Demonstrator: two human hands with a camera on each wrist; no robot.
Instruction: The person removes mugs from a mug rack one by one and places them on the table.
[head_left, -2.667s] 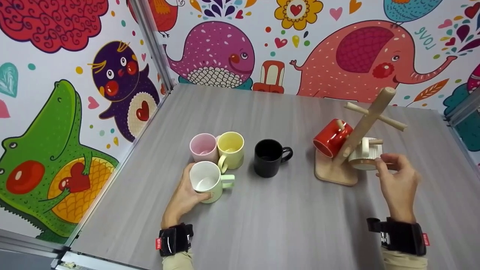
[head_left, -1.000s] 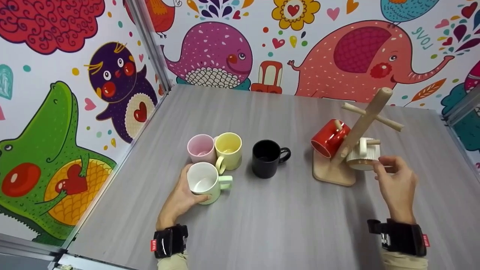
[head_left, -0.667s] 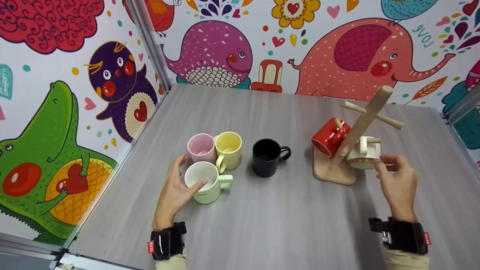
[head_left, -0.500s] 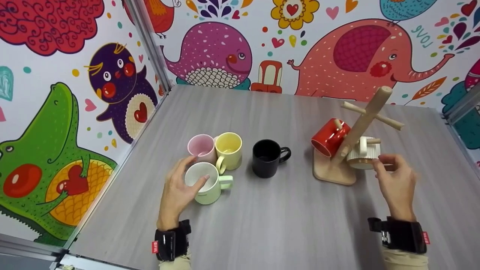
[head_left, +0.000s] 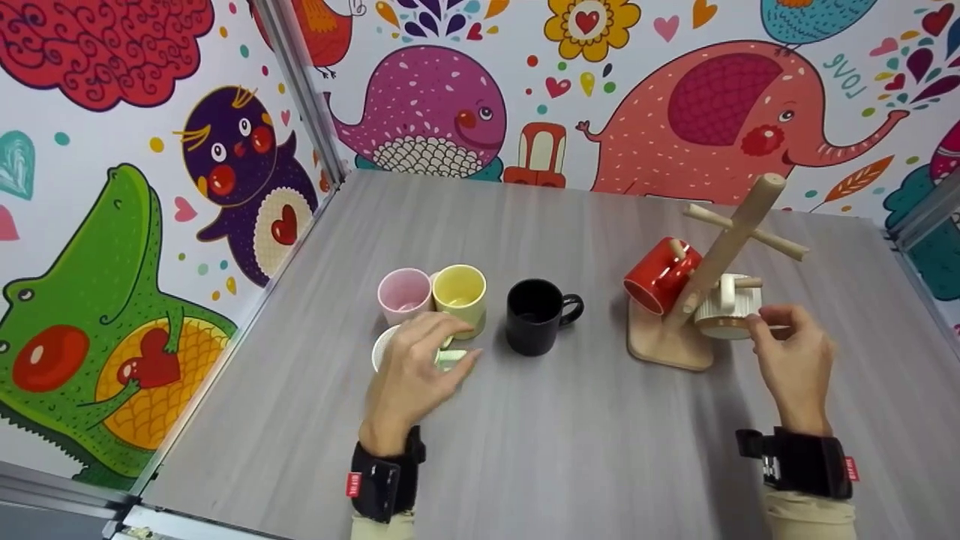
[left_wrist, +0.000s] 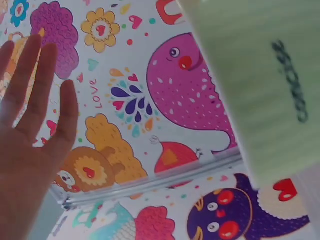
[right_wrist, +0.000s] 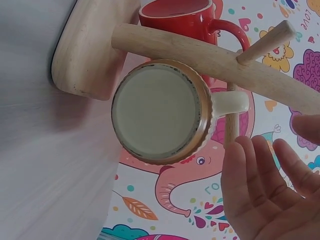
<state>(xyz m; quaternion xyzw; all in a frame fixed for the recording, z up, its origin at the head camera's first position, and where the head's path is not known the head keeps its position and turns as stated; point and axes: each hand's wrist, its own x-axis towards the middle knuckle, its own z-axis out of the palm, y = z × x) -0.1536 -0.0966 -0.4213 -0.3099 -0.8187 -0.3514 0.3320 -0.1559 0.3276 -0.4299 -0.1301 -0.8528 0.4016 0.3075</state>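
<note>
The green mug (left_wrist: 262, 80) stands upright in the left part of the table (head_left: 562, 442), partly hidden behind the left hand (head_left: 412, 367). That hand's fingers and thumb are apart and grip nothing; contact with the mug's handle (head_left: 451, 355) cannot be confirmed. The white mug (right_wrist: 160, 112) hangs at the right on a peg (head_left: 750, 283) of the wooden rack (head_left: 721, 255). The right hand (head_left: 796, 360) is just beside it, fingers loosely extended and clear of the thumb; whether a fingertip touches cannot be told.

Handling: both mugs look like glazed ceramic — treat as rigid, moderately heavy, slippery and liable to chip. Hold the green mug by its handle or across the body.

Orientation: the green mug's long axis is vertical, mouth up, handle pointing right. The white mug's axis lies closer to horizontal — base toward the near side, handle uppermost.
</note>
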